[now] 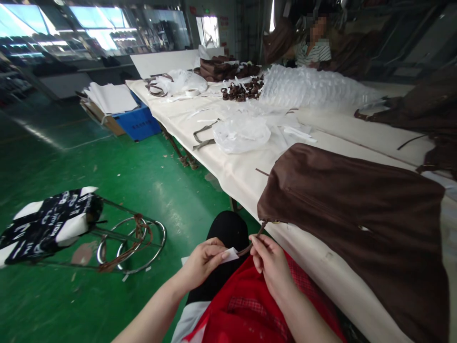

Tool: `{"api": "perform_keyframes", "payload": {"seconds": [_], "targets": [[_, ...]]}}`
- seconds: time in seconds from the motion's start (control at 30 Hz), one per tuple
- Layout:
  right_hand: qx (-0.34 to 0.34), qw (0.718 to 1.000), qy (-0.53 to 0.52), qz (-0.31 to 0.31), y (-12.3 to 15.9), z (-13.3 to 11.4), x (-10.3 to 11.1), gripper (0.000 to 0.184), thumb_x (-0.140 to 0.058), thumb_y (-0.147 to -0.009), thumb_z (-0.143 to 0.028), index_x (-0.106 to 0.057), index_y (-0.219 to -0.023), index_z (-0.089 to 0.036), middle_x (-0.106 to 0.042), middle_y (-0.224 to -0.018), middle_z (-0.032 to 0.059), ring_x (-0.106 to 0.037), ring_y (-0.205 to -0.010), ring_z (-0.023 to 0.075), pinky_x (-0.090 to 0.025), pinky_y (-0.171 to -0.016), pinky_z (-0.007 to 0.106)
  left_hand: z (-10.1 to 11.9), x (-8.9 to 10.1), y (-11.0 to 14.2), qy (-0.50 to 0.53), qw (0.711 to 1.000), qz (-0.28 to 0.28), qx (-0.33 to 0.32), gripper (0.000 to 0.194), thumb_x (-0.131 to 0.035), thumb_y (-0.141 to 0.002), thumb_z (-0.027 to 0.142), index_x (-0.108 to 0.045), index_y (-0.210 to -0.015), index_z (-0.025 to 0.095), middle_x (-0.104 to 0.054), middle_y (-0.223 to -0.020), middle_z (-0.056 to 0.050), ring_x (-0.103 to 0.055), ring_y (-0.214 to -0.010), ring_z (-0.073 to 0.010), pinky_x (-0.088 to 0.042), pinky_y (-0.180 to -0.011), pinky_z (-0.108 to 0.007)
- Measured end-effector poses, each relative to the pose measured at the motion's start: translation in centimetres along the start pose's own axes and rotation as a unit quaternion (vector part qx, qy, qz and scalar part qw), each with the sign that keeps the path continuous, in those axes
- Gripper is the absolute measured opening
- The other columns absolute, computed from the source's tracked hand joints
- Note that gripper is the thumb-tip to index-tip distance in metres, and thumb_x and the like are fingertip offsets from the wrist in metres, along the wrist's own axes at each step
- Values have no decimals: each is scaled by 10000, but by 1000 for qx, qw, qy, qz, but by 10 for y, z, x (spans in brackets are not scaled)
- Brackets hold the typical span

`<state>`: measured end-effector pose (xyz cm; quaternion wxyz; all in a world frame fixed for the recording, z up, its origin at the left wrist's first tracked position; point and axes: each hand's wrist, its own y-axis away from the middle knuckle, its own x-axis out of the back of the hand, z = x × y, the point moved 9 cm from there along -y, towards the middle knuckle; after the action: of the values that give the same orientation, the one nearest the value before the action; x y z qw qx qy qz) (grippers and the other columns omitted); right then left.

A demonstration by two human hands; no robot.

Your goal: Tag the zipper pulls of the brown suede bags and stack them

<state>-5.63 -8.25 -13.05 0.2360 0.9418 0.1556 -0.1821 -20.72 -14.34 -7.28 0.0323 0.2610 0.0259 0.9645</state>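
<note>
A large dark brown bag (357, 214) lies on the long white table (235, 176), hanging over its near edge. A thin brown strap (257, 233) runs down from the bag's corner to my lap. My right hand (272, 263) is closed, pinching the strap's lower end. My left hand (203, 262) is closed on a small white paper tag (231, 255) held right against the strap end. Both hands meet above my lap, over a red cloth (250, 305) and black trousers.
Clear plastic bags (243, 133) and a bubble-wrap pile (314, 85) lie further along the table with brown straps (243, 89) and folded brown goods. A person sits at the far end. A stool with a patterned cushion (50, 224) stands on the green floor, and a blue crate (137, 123) beyond.
</note>
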Motion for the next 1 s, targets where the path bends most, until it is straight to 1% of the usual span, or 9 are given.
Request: {"api": "perform_keyframes", "payload": {"seconds": [0.13, 0.27, 0.4, 0.5, 0.73, 0.83, 0.9, 0.93, 1.0], "targets": [[5, 999, 41, -11, -9, 2, -10, 422, -729, -708, -524, -682, -870, -138, -559, -606, -25, -416, -391, 45, -265, -352, 171, -1, -2, -11, 15, 1000, 23, 9, 393, -487, -931, 409, -646, -684, 147, -549, -749, -36, -503, -679, -119, -404, -633, -216], [1, 997, 66, -27, -17, -4, -14, 420, -737, -703, -498, -703, -888, -123, -429, -482, -78, -317, -375, 35, -200, -352, 173, 1, -3, -25, 20, 998, 57, 18, 402, -487, -924, 434, -649, -693, 147, -549, -754, -37, -504, -676, -123, -407, -627, -222], [19, 999, 43, -18, -22, -16, -5, 442, -748, -681, -507, -664, -901, -134, -408, -486, -93, -279, -361, 32, -163, -340, 178, 9, -5, -40, 15, 997, 81, 15, 393, -490, -921, 431, -642, -691, 152, -561, -762, -37, -514, -675, -126, -410, -628, -226], [38, 999, 32, -13, -23, -21, 3, 431, -717, -717, -526, -635, -894, -141, -433, -531, -83, -289, -355, 27, -156, -332, 172, 17, -8, -50, 5, 996, 83, 15, 393, -486, -922, 431, -632, -682, 156, -561, -747, -34, -520, -676, -129, -408, -621, -224], [50, 998, 30, -7, -21, -17, 14, 493, -714, -703, -559, -620, -955, -147, -490, -581, -59, -311, -360, 31, -190, -335, 167, 38, -16, -63, -27, 996, 89, 5, 410, -480, -926, 424, -640, -659, 157, -551, -697, -25, -513, -634, -123, -382, -582, -219], [55, 997, 43, -23, -19, -18, 15, 503, -718, -695, -558, -632, -978, -152, -470, -573, -64, -319, -371, 42, -216, -341, 174, 40, -20, -66, -24, 994, 104, 3, 406, -483, -926, 425, -646, -667, 158, -559, -692, -25, -521, -643, -126, -387, -591, -219], [76, 995, 71, -11, -15, -25, 19, 479, -703, -722, -541, -637, -999, -156, -481, -591, -51, -362, -397, 63, -272, -358, 189, 40, -21, -68, -21, 993, 115, 2, 400, -489, -923, 430, -648, -675, 159, -568, -701, -25, -529, -646, -129, -393, -595, -220], [102, 990, 95, 5, -12, -32, 22, 453, -688, -746, -523, -636, -1010, -159, -514, -624, -30, -414, -433, 83, -328, -385, 204, 41, -21, -69, -21, 993, 120, 2, 398, -490, -922, 432, -648, -678, 160, -573, -707, -26, -532, -649, -130, -395, -596, -221], [179, 971, 153, 46, -2, -54, 28, 376, -644, -807, -467, -629, -1032, -166, -592, -732, 29, -533, -571, 138, -454, -515, 249, 43, -22, -69, -24, 992, 125, -1, 394, -487, -923, 430, -651, -687, 162, -582, -716, -28, -535, -655, -133, -398, -601, -221]]}}
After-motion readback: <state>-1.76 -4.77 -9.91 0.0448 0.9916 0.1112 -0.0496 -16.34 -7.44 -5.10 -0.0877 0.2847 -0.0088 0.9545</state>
